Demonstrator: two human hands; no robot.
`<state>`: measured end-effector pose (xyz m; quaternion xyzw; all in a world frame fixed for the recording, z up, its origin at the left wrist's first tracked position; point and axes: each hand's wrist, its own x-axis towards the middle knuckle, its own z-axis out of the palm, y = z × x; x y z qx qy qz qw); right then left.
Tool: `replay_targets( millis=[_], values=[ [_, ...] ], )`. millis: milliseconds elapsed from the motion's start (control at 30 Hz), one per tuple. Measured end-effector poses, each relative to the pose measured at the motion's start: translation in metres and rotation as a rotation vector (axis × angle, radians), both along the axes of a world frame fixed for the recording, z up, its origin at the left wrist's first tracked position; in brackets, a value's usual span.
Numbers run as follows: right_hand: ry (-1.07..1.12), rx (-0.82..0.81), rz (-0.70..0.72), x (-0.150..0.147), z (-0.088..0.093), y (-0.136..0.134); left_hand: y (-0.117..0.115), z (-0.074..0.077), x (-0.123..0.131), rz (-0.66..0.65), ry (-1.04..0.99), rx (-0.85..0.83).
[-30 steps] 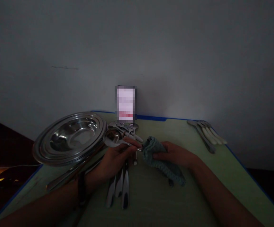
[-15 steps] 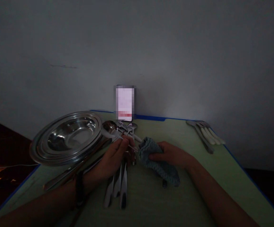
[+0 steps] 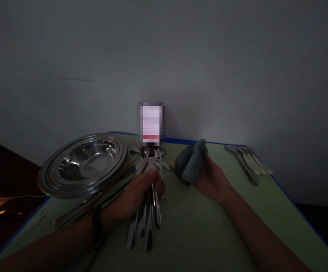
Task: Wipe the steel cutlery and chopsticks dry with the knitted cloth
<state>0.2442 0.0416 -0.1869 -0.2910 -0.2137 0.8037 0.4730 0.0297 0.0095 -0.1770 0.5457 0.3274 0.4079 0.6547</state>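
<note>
My left hand (image 3: 141, 190) is closed on a steel spoon (image 3: 152, 177), whose bowl points away from me over a pile of spoons (image 3: 145, 223) on the green table (image 3: 198, 234). My right hand (image 3: 212, 177) grips a folded grey-blue cloth (image 3: 191, 160), lifted off the table just right of the spoon pile. The two hands are apart. The room is dim.
A stack of steel dishes (image 3: 84, 164) sits at the left. A long utensil (image 3: 76, 213) lies in front of it. Several white-handled spoons (image 3: 249, 162) lie at the back right. A small lit screen (image 3: 151, 122) stands against the wall. The table has a blue edge.
My left hand has brought the spoon down from beside the dishes onto the pile, pointing away. My right hand has lifted the cloth and moved it back and to the right.
</note>
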Motion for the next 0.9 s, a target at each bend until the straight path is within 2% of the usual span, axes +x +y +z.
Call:
replay_targets(
  millis=[100, 233, 433, 600, 767, 900],
  values=[
    [0.063, 0.026, 0.019, 0.0, 0.005, 0.0, -0.006, 0.007, -0.001, -0.091, 0.12, 0.04],
    [0.035, 0.061, 0.058, 0.0, 0.003, -0.002, -0.009, 0.015, -0.002, -0.173, 0.305, 0.012],
    [-0.085, 0.157, 0.083, -0.001, -0.008, -0.005, -0.008, 0.015, -0.002, -0.157, 0.545, 0.086],
    [-0.108, 0.207, 0.001, -0.006, -0.006, -0.006, -0.01, 0.012, -0.001, -0.122, 0.635, 0.124],
    [-0.166, 0.156, -0.115, -0.006, -0.003, -0.003, -0.01, 0.012, 0.002, -0.101, 0.685, 0.137],
    [-0.195, 0.075, -0.085, -0.009, -0.008, -0.006, -0.009, 0.013, 0.005, -0.088, 0.701, 0.131]
  ],
)
